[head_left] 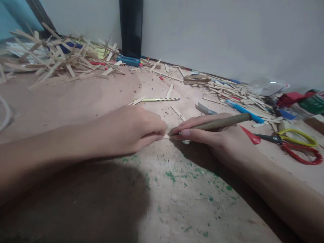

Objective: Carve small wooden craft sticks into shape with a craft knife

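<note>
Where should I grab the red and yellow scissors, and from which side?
Hold the scissors by the loops, probably coming from the right: the loops are rounded and face right, while the dark blade points left, towards the right hand.

1. The head camera looks forward and down at the desk (167, 202).
2. It is near to the left hand (140, 128) and the right hand (212, 131).
3. The wall (215, 37) closes the view behind.

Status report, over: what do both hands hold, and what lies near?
Left hand pinching pale wooden stick, mostly hidden. Right hand gripping olive pen-like tool, tip near stick. Scissors lying right of right hand.
</note>
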A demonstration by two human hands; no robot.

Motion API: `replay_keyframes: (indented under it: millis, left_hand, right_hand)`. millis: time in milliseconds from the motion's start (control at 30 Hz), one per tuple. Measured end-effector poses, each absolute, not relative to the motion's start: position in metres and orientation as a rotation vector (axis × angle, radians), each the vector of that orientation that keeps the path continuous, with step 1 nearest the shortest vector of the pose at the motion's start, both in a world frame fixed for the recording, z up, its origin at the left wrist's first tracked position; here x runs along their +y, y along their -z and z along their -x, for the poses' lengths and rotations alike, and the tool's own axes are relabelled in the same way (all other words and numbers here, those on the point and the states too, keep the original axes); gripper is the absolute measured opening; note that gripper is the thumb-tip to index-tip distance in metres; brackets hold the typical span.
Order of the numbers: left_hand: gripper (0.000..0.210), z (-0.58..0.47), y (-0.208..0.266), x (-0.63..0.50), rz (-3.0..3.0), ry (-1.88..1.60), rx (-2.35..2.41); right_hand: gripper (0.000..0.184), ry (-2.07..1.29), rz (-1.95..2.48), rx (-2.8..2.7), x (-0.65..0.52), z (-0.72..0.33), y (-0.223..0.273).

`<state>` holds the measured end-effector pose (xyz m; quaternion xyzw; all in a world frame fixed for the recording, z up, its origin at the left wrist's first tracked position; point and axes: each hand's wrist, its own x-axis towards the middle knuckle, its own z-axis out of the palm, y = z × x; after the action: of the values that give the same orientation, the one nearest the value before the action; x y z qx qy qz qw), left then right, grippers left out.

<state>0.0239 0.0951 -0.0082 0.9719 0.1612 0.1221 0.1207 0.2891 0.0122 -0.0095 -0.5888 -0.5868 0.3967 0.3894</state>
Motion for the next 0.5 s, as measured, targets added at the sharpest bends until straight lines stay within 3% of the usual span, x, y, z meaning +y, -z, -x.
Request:
replay_keyframes:
  millis: [500]
  left_hand:
    - [0.034, -0.0209, 0.0033, 0.0961, -2.959, -0.33, 0.345]
  right_hand:
    - [0.009, -0.989, 1.497, -1.519, 0.0096, -0.2855, 0.0032]
